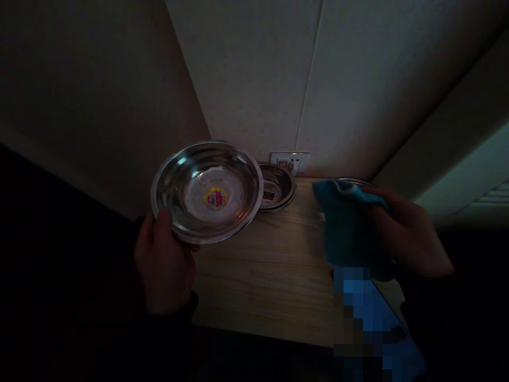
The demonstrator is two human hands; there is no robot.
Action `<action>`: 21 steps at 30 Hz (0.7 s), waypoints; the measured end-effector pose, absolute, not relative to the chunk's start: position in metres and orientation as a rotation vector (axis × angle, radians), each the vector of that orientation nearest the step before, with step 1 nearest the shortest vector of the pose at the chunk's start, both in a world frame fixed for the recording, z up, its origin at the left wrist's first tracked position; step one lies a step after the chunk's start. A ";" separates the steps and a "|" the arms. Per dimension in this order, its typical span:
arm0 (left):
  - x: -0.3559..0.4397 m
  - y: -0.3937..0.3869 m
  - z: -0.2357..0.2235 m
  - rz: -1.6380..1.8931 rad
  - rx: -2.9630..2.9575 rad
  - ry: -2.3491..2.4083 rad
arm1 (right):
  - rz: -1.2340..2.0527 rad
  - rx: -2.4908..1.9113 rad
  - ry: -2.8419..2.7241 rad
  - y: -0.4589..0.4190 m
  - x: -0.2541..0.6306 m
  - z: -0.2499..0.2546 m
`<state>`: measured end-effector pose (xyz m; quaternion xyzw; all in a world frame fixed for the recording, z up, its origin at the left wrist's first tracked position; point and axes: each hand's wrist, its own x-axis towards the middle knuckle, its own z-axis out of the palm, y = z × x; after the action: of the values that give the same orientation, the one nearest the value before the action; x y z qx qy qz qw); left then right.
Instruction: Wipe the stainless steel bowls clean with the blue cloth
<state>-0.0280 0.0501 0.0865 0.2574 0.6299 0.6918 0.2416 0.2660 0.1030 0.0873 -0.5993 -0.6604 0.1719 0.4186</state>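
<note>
My left hand (pixel 165 265) grips the near left rim of a shiny metal bowl (pixel 242 212), thumb on top, holding it tilted above the table. A round yellow and red sticker (pixel 215 198) lies on the bowl's inner bottom. To the right, my right hand (pixel 409 228) clutches a teal cloth (pixel 345 228) that hangs down from the fingers, apart from the bowl. Smaller metal bowls (pixel 280 183), stacked, stand on the table behind the held bowl, partly hidden by it.
The light wooden table (pixel 258 286) meets a pale wall (pixel 254 79) with a socket plate (pixel 290 162) low on it. Another metal rim (pixel 353 182) shows behind the cloth. A blurred-out blue screen-like object (pixel 382 323) lies at the front right.
</note>
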 end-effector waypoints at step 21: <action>-0.016 0.035 0.047 1.761 0.691 1.723 | 0.242 -1.686 -1.365 0.102 0.264 0.090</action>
<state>-0.0155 0.0352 0.0473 0.2587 0.6451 0.6591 0.2873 0.2635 0.1025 0.0904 -0.6852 -0.5550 0.0984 0.4614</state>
